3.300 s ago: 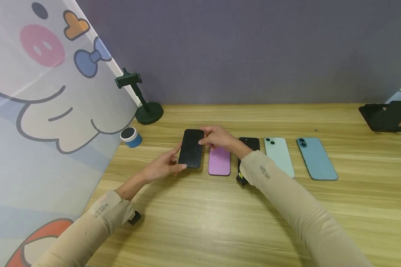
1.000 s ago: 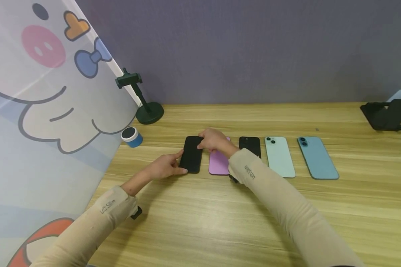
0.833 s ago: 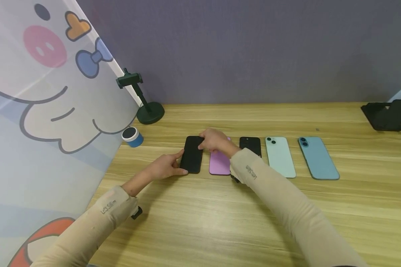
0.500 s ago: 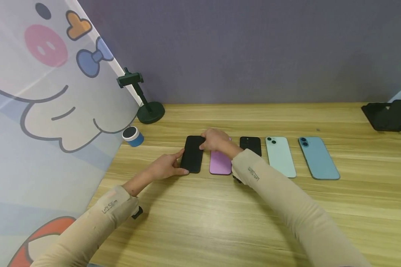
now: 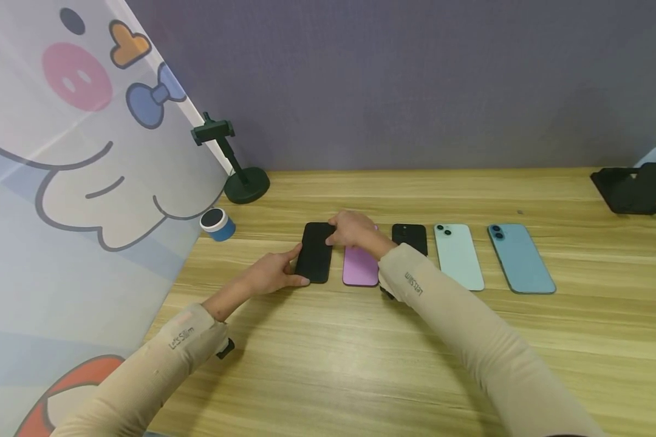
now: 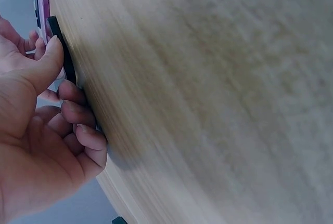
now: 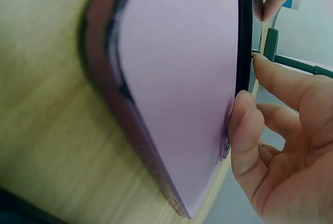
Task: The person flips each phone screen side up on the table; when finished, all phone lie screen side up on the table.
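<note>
Head, L hand: thumb at near L corner, fingers at L edge of blk phone; holding it betw. thumb + fingers.
Head, R hand: thumb + fingers at far R corner of same phone; narrow pinch.
Head, blk phone loc.: appears flat on desk, plain dark face up, L end of row.
Head, rest of row (L to R): purple phone, partly under R hand + wrist; 2nd blk phone, near part hidden by R sleeve; mint phone; blue phone. Lenses up on last 3.
Head, desk back L: dk green stand, upright; blue/white jar nearer person, dk top.
Head, desk far R: blk stand, cut by frame edge.
L wrist, L hand: thumb on blk phone's edge, other fingers curled low by its side, close to desk. R hand partly seen beyond.
R wrist, R hand: fingertips at blk phone's dark edge, just past purple phone, which fills mid-frame. Bit of L hand top R.
</note>
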The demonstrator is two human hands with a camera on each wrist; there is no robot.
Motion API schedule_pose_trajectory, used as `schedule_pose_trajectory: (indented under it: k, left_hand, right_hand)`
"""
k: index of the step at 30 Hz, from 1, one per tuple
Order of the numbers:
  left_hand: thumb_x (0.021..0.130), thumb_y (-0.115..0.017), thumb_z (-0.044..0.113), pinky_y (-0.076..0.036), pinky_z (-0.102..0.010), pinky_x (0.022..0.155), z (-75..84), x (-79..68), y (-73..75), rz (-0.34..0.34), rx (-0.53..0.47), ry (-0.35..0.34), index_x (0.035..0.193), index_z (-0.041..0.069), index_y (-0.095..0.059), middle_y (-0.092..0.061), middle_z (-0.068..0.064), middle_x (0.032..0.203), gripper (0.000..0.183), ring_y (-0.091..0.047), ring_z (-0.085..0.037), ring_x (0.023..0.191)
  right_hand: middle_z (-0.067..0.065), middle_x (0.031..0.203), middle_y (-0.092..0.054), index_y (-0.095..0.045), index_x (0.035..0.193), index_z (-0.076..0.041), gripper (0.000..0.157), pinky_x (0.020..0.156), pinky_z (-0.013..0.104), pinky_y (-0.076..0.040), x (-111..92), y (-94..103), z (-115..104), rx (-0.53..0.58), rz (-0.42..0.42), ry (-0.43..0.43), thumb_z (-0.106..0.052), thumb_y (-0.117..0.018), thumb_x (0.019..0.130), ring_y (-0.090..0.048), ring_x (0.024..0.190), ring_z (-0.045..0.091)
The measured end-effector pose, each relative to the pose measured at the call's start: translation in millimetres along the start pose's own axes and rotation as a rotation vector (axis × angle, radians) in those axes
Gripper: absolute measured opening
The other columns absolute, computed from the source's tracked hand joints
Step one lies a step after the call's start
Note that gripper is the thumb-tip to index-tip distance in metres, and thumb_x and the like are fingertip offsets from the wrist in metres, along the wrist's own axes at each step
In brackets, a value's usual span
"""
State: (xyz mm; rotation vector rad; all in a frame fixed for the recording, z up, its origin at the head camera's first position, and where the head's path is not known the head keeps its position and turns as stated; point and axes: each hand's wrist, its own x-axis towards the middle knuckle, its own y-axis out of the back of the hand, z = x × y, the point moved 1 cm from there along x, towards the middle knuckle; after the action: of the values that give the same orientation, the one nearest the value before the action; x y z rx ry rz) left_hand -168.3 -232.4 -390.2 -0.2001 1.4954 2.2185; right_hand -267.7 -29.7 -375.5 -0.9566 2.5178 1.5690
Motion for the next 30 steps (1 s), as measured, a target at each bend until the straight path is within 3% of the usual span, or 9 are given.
schedule_pose_trajectory:
  k: [7,13,18,22,25,30]
  left_hand:
    - [0.091,-0.071,0.046,-0.037,-0.026,0.060,-0.4,0.1,0.3,-0.011,0.003,-0.001,0.161,0.007,-0.016,-0.058,0.001,0.070,0.096,-0.044,-0.011,0.058]
    - [0.092,-0.070,0.047,-0.038,-0.027,0.060,-0.1,-1.1,0.4,-0.003,0.013,-0.016,0.160,0.004,-0.018,-0.060,0.000,0.073,0.095,-0.046,-0.012,0.060]
    - [0.091,-0.070,0.050,-0.039,-0.027,0.061,0.4,-2.9,4.4,-0.012,0.004,-0.004,0.161,0.006,-0.019,-0.062,0.000,0.074,0.097,-0.048,-0.012,0.061]
    - [0.091,-0.069,0.054,-0.041,-0.028,0.062,2.2,-6.6,15.0,-0.011,-0.011,0.002,0.162,0.010,-0.017,-0.061,0.001,0.074,0.098,-0.049,-0.012,0.062]
    - [0.092,-0.068,0.053,-0.043,-0.029,0.063,6.0,-7.2,22.7,0.021,-0.020,-0.029,0.162,0.010,-0.017,-0.061,0.000,0.079,0.097,-0.051,-0.013,0.065]
    - [0.094,-0.067,0.049,-0.045,-0.029,0.066,17.4,-1.2,22.7,0.068,-0.013,-0.091,0.161,0.009,-0.021,-0.060,-0.004,0.094,0.091,-0.052,-0.014,0.072]
  right_hand:
    - [0.004,0.140,-0.062,-0.049,0.150,-0.018,0.063,0.051,0.024,-0.048,0.9,-1.0,0.2,0.011,-0.003,-0.004,-0.034,-0.072,0.093,-0.061,0.054,0.012]
    - [0.007,0.110,-0.075,-0.048,0.151,-0.018,0.064,0.049,0.023,-0.046,2.3,-0.9,0.6,0.017,-0.008,-0.010,-0.034,-0.072,0.093,-0.057,0.049,0.010]
    - [0.010,0.123,-0.072,-0.045,0.153,-0.016,0.066,0.051,0.023,-0.046,-1.2,2.8,6.4,0.090,0.001,0.055,-0.038,-0.069,0.095,-0.056,0.050,0.010]
    - [0.011,0.121,-0.069,-0.043,0.154,-0.015,0.068,0.055,0.026,-0.047,-12.6,12.9,17.3,0.187,0.012,0.118,-0.039,-0.067,0.095,-0.059,0.057,0.014]
    - [0.012,0.110,-0.068,-0.040,0.155,-0.013,0.069,0.057,0.028,-0.047,-22.6,21.8,29.2,0.229,-0.005,0.145,-0.037,-0.067,0.096,-0.062,0.065,0.018]
    - [0.018,0.126,-0.062,-0.038,0.155,-0.008,0.071,0.056,0.027,-0.046,-34.4,29.5,50.4,0.194,-0.018,0.177,-0.033,-0.068,0.095,-0.058,0.065,0.014]
